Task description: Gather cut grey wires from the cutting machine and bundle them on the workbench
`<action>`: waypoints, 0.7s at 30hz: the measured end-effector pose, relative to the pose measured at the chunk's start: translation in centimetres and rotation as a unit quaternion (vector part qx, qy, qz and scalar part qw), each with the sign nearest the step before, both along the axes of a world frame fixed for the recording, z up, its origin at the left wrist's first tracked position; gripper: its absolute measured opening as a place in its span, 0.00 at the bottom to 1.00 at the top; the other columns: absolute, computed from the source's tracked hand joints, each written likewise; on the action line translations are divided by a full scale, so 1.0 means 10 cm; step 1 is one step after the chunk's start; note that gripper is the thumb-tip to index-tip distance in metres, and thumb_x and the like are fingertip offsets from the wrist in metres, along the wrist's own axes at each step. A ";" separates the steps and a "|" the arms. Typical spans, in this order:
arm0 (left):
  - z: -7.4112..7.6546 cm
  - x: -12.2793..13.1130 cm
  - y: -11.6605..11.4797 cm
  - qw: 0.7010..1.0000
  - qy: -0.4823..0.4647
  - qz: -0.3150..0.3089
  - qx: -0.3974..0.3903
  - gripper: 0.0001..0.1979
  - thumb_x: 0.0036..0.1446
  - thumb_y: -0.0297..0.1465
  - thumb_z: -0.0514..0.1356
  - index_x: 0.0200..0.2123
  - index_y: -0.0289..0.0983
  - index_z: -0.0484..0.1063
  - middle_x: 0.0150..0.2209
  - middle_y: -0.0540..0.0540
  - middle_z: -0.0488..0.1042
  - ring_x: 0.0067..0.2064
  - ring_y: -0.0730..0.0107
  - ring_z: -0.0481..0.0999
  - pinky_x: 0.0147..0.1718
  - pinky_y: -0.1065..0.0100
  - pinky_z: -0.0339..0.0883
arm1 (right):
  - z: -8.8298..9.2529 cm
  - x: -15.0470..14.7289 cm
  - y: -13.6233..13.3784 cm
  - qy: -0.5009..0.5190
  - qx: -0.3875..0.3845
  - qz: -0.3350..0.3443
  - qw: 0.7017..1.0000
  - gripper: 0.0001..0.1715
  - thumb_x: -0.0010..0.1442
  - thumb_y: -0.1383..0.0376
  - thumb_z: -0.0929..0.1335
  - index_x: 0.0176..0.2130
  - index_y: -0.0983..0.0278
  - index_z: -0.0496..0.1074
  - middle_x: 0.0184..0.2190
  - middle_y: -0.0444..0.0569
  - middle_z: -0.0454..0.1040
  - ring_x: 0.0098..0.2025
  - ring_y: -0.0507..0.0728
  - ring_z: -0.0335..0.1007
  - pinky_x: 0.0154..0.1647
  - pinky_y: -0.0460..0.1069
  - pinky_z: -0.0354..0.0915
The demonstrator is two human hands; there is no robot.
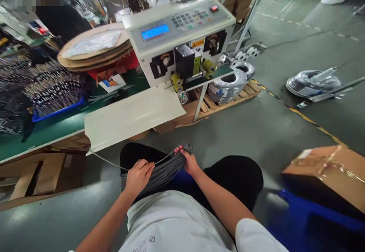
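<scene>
Grey cables (pixel 168 171) bunched over the left thigh (pixel 134 152) — right hand (pixel 190 161) closed round their right end, left hand (pixel 139 175) closed over one strand (pixel 107 162) running to the cream tray's (pixel 134 118) near-left corner. Gathering, it seems; next calls for aligning that strand — bundle kept tight.

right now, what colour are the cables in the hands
Grey; the cables show best in the head view.

L hand (pixel 138 175) palm-down, R hand (pixel 190 161) w/ fingers (pixel 178 149) curled, forearms (pixel 222 195) angled inwd.
</scene>
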State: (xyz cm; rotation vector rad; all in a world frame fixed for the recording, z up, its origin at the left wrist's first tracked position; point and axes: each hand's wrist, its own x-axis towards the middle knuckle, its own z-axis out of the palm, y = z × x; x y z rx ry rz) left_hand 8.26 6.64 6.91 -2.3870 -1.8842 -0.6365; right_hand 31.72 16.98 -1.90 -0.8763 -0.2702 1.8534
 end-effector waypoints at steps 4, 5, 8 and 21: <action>-0.30 0.13 -0.12 0.998 -0.022 0.001 -0.054 0.13 0.67 0.36 0.54 0.43 0.42 0.79 0.35 0.47 0.75 0.39 0.68 0.73 0.38 0.67 0.70 | -0.05 0.02 -0.01 -0.007 -0.012 0.008 1.000 0.22 0.45 0.65 0.79 0.42 0.62 0.77 0.40 0.48 0.83 0.43 0.58 0.80 0.49 0.54 0.73; -0.33 0.13 -0.13 0.998 -0.033 0.004 -0.057 0.13 0.67 0.36 0.54 0.43 0.42 0.79 0.35 0.47 0.75 0.39 0.68 0.73 0.39 0.66 0.70 | -0.06 0.03 -0.02 -0.008 -0.013 0.009 1.000 0.22 0.46 0.65 0.79 0.42 0.62 0.77 0.41 0.48 0.83 0.43 0.58 0.79 0.49 0.54 0.73; -0.37 0.11 -0.15 0.995 -0.076 0.032 -0.048 0.12 0.67 0.36 0.55 0.41 0.40 0.78 0.36 0.47 0.75 0.40 0.67 0.72 0.41 0.65 0.70 | -0.09 0.03 -0.02 -0.011 -0.009 0.014 1.000 0.19 0.47 0.65 0.78 0.41 0.62 0.77 0.40 0.48 0.82 0.43 0.57 0.80 0.49 0.54 0.73; -0.30 0.15 -0.14 0.991 -0.065 0.043 -0.111 0.15 0.67 0.38 0.52 0.40 0.44 0.78 0.37 0.47 0.76 0.42 0.66 0.74 0.39 0.65 0.70 | -0.07 0.00 -0.05 -0.004 -0.005 -0.006 1.000 0.22 0.46 0.65 0.78 0.43 0.62 0.76 0.39 0.47 0.82 0.43 0.58 0.79 0.49 0.54 0.73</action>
